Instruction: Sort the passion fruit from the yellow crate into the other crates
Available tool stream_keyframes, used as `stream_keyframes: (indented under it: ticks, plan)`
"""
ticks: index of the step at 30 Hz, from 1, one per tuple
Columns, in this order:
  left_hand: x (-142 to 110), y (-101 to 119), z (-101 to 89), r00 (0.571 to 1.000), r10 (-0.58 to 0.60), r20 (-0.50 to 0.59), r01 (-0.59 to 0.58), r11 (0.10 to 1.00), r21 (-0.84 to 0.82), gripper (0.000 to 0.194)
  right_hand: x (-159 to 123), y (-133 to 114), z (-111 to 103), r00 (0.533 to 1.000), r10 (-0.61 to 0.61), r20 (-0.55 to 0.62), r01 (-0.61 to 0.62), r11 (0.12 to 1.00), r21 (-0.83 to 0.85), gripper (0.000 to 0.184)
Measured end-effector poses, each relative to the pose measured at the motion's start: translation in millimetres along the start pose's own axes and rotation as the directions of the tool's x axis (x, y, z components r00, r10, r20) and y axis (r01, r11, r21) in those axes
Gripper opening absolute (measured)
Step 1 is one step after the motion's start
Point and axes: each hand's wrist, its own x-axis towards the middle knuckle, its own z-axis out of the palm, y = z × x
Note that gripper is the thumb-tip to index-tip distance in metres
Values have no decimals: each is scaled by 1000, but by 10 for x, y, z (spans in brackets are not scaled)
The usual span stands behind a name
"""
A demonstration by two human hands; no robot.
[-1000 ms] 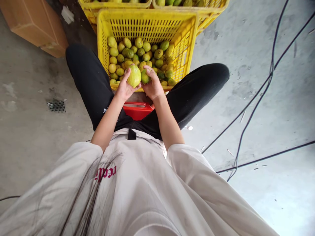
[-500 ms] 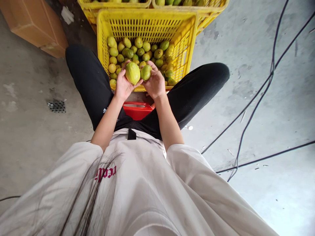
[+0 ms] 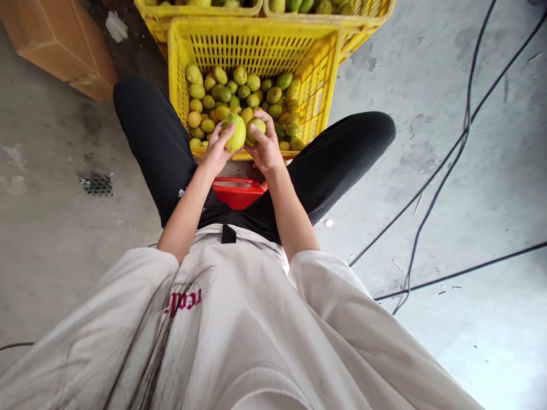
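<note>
My left hand (image 3: pixel 217 149) is closed around a large yellow-green lemon (image 3: pixel 236 134), its thumb lying over the fruit's side. Just beside it, my right hand (image 3: pixel 268 147) grips a smaller, greener lemon (image 3: pixel 257 126) between thumb and fingers. Both fruits are held close together above the near edge of a yellow slatted crate (image 3: pixel 333 74). Inside that crate lie many loose green and yellow lemons (image 3: pixel 243 92), partly hidden behind my hands.
Two more yellow crates (image 3: pixel 329 21) with fruit stand behind the near one. A cardboard box (image 3: pixel 64 48) is at the far left. Black cables (image 3: pixel 444 165) cross the floor on the right. Something red (image 3: pixel 238 196) with a handle slot sits between my legs.
Both hands have turned the lemons, and my thumbs now lie over them. The left lemon has moved slightly right; the right one shows a paler side.
</note>
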Motion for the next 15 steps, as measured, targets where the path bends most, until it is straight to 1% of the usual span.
stream_keyframes:
  ticks: [3,5,7,9,11,13,15]
  plan:
    - [13,-2,-18,999,-50,-4,50,998,-49,23,7,12,-13,1000,-14,-11,14,998,-61,36]
    - [5,8,-27,996,-87,21,89,988,-126,33,30,4,-35,999,-17,-45,14,997,-77,30]
    - [-9,25,-30,994,-96,43,103,974,-200,43,63,-20,-62,999,-19,-47,17,999,-46,24]
    - [-14,41,-28,995,-93,38,100,965,-244,45,92,-53,-85,1000,-20,-2,20,1000,-6,27]
    - [-1,48,-29,996,-89,29,93,962,-256,44,106,-83,-92,1000,-8,30,8,1000,4,33]
    - [24,43,-33,998,-62,26,67,966,-250,38,108,-99,-85,1000,5,14,-5,1000,-7,35]
    - [47,29,-37,1000,-25,11,27,971,-235,28,108,-93,-81,1000,4,-17,-5,1000,-16,35]
